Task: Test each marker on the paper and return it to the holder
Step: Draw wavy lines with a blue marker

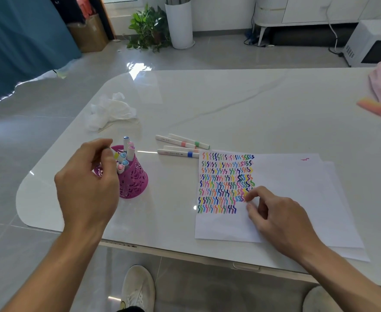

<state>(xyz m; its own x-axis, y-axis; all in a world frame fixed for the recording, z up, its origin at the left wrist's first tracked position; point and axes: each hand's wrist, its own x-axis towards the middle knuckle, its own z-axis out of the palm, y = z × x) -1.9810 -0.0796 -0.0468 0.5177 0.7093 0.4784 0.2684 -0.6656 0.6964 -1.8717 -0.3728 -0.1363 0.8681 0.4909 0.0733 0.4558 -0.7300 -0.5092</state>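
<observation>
Four white capped markers [176, 152] lie loose beside the scribbled white paper [286, 176], on which the relaxed, empty right hand [275, 212] rests, while the left hand [88, 176] seems to pinch another marker [107, 150] over the crowded pink perforated plastic holder [137, 183], which a snag could topple.

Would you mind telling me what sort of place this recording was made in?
Probably a room in a home: a white marble-look table, a potted plant on the tiled floor, and what looks like a white microwave.
</observation>
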